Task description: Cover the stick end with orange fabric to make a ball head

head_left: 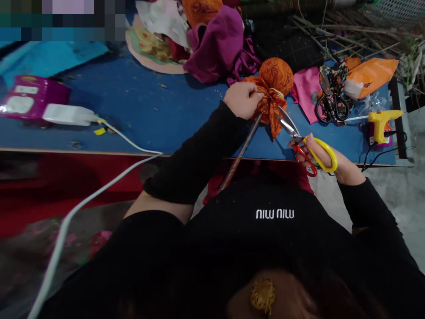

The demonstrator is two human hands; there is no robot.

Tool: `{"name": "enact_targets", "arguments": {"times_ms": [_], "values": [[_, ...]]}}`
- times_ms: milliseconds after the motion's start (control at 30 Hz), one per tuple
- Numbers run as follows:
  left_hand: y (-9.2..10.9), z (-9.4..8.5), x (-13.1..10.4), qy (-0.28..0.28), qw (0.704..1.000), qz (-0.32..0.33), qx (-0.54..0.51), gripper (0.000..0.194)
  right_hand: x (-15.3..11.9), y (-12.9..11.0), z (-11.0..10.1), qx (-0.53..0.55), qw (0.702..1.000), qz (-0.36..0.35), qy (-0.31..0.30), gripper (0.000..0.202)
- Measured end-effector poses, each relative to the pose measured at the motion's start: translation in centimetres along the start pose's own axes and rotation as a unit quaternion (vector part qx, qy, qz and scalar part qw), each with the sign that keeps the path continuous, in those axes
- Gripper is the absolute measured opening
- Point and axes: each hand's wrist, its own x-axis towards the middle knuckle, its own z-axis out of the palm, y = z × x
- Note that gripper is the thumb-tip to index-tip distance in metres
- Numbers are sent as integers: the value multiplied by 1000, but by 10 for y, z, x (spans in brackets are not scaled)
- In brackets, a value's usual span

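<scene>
A round ball wrapped in orange patterned cloth (275, 74) lies on the blue table, with a pale band (276, 92) tied below it and loose cloth flaring out. My left hand (243, 99) is closed on the gathered orange cloth beside the band. A brown stick (241, 153) runs from under the cloth down past the table's front edge. My right hand (310, 153) has its fingers in the red and yellow handles of the scissors (292, 128). The scissor blades are apart, close to the hanging flap of orange cloth.
Purple cloth (217, 48) is heaped behind my left hand. On the right lie pink cloth (307, 91), black-handled scissors (332, 104) and a yellow glue gun (381, 124). A power strip (68, 114) with a white cable (99, 188) is at left. Dry twigs (358, 35) lie at back right.
</scene>
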Motion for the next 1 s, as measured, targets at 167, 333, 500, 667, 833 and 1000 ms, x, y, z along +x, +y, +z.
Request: {"name": "enact_targets", "arguments": {"times_ms": [167,333,500,667,833,1000], "values": [[2,0,6,18,1000,8,-14,20,18,10,15,38,998,27,-45,69],[3,7,6,18,998,-1,-55,25,22,6,13,48,996,74,31,62],[10,8,4,4,998,-29,-48,21,8,-10,3,18,997,37,64,61],[9,10,8,9,992,-4,-129,18,-2,-16,2,-2,999,30,43,58],[11,6,8,4,983,-80,-165,23,3,1,1,66,998,17,3,67],[18,-7,-2,5,991,-44,-127,20,23,23,9,159,986,17,-50,79]]}}
